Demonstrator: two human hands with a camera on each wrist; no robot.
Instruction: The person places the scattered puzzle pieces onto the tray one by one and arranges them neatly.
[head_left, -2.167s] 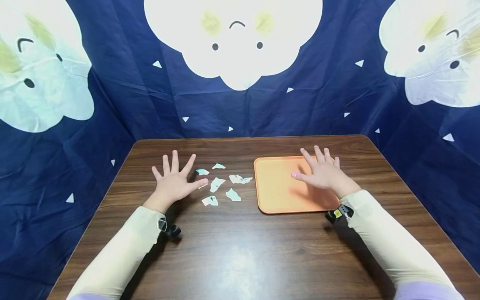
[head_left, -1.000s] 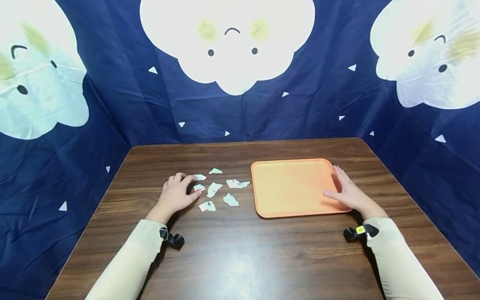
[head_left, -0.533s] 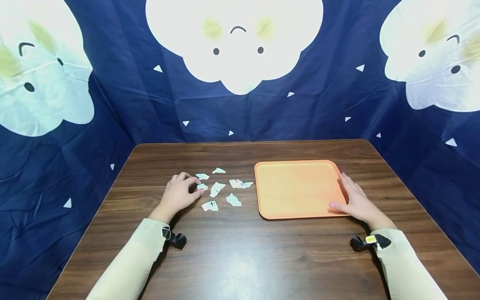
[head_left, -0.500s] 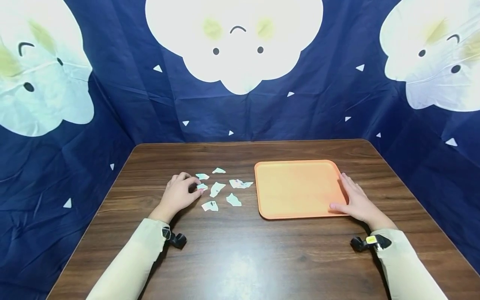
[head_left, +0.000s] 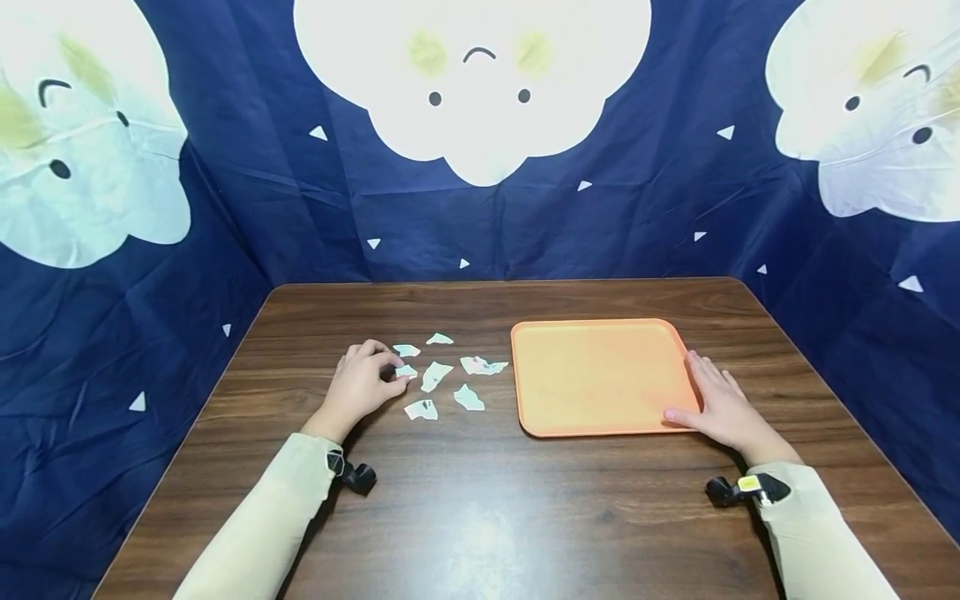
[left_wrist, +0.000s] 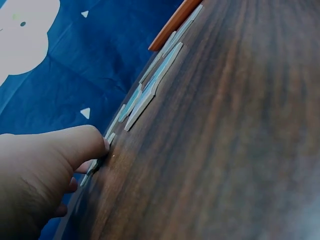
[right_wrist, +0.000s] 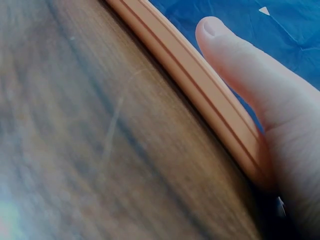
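In the head view, my left hand [head_left: 360, 385] has its thumb and forefinger at opposite edges of a small flat pale-blue piece [head_left: 406, 372], pinching it at the table. The left wrist view shows the thumb [left_wrist: 82, 145] against the edge of this thin piece; the other fingers are partly hidden. Several more irregular pale pieces lie around it, such as one with a dark mark [head_left: 422, 410] and a longer one [head_left: 483, 366]. My right hand [head_left: 727, 412] rests at the right end of an orange tray [head_left: 600, 375], fingers straight along its outside and thumb [right_wrist: 235, 55] over the rim.
The brown wood-grain table [head_left: 480, 517] carries the pieces on its left half and the tray on its right. A dark blue cloth [head_left: 420, 225] with white clouds stands behind and at both sides. Small black cameras are strapped at both wrists.
Both hands came down from hovering with spread fingers. The left closed thumb and forefinger about a small piece; the right moved to the tray's right end. Over the last half second little has moved.
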